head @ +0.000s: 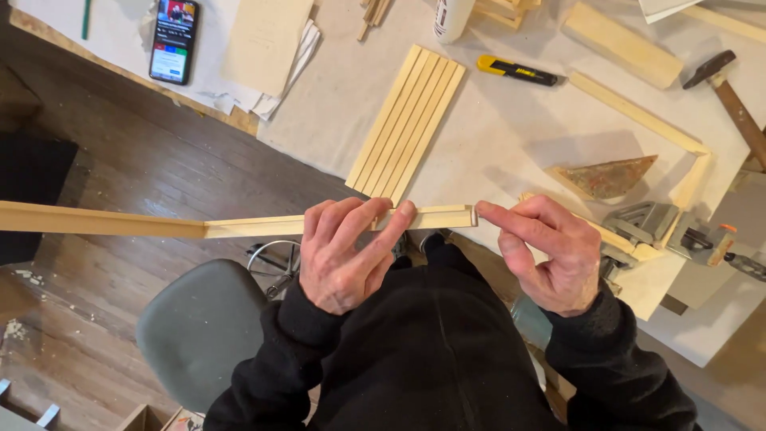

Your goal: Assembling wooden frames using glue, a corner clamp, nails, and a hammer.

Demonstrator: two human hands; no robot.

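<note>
A bundle of wooden slats [407,124] lies on the table [495,136], left of a utility knife [517,71].

Long pale wooden moulding strip [239,223], grooved along its face, lying level across the view, running out past the left edge, cut end pointing right, hanging above the floor.
</note>
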